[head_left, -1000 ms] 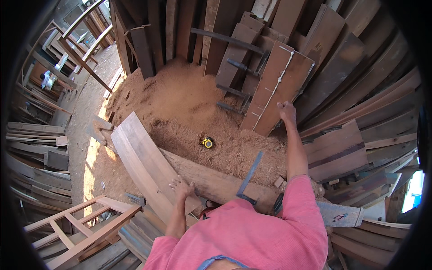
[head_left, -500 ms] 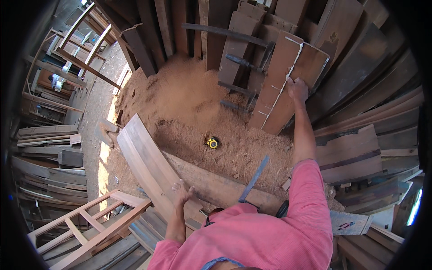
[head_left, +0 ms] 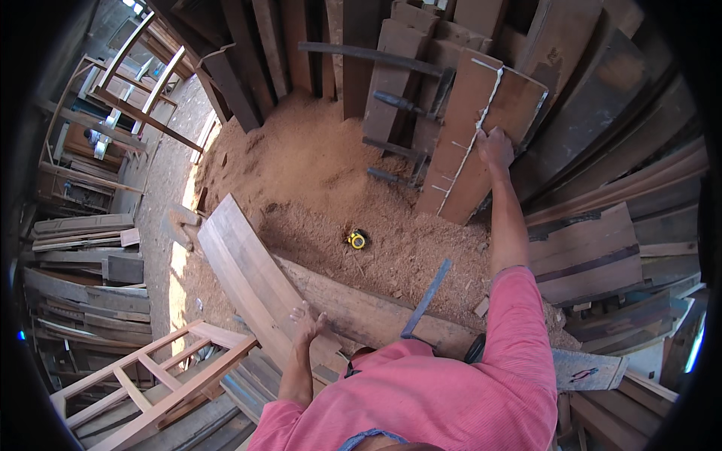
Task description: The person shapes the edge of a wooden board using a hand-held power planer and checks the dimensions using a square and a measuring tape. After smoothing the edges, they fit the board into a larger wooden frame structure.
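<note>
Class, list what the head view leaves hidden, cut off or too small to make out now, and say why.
All in the head view:
- Right hand: its own back hides the fingertips, so any grip on the panel is unclear.
- Left hand: hides whether its palm touches the plank.
- Frame: lower-left end cut off by the dark rim.
- Tape measure: markings too small.

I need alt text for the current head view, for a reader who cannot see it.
A person in a pink shirt has the right hand at a brown board marked with a white line, and the open left hand at a pale plank. Between them, a yellow tape measure lies on sawdust.
</note>
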Available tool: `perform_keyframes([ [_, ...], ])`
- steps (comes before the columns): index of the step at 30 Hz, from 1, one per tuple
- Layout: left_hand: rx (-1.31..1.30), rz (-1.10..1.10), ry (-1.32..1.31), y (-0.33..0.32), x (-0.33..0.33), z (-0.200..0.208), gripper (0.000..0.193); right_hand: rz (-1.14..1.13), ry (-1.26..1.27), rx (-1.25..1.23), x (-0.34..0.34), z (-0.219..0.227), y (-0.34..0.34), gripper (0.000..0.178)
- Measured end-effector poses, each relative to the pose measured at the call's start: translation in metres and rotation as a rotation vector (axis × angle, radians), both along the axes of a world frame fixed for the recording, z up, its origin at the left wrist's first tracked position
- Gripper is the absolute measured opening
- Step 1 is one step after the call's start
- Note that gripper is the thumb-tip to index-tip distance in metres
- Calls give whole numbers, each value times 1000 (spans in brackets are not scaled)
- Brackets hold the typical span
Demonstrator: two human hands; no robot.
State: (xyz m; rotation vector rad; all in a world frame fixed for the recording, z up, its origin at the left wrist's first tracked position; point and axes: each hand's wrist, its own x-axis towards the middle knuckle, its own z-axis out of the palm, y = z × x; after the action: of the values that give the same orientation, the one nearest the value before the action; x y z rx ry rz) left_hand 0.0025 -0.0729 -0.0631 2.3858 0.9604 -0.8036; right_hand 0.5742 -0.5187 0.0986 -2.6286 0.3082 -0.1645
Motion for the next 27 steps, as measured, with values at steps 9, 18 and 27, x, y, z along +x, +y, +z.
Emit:
perform_keyframes([
  [9,11,-16,51,-3,8,3,110,209,28,36,-40,-48,-20,35],
  [18,-94,14,-24,-4,16,31,104,615,764,-71,-409,-207,-8,41],
  [27,184,336,-259,24,-84,19,104,790,791,-396,-515,-131,38,62],
])
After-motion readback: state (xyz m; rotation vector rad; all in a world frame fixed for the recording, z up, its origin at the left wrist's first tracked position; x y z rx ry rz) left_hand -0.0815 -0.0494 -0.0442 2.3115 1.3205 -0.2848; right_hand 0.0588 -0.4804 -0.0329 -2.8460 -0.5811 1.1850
